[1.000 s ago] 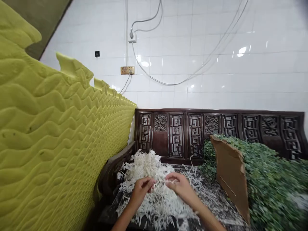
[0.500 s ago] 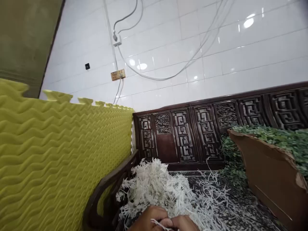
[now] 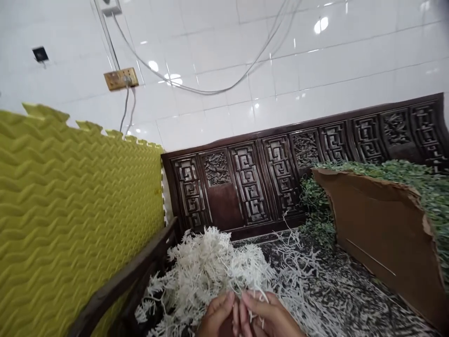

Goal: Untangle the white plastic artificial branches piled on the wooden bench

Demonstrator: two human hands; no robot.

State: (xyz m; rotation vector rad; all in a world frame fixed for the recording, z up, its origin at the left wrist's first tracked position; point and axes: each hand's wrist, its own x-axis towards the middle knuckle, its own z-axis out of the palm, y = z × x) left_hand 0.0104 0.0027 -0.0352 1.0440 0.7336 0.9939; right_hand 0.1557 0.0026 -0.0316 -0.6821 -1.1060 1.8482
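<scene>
Presently my right hand (image 3: 271, 316) pinches one white sprig (image 3: 264, 296) at the pile's near edge, left hand (image 3: 217, 314) close beside – can't tell if gripping too – so approx. 1 pc. is in work, the white pile (image 3: 206, 264) is left, and finished pcs. I cannot distinguish.

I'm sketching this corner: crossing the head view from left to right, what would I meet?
Yellow mat, left hand, right hand, brown cardboard. Left out: white sprigs, overlapped by the hands, and green foliage, on both sides of the cardboard.

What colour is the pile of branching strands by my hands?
White. The pile of branching strands shows in the head view.
</scene>
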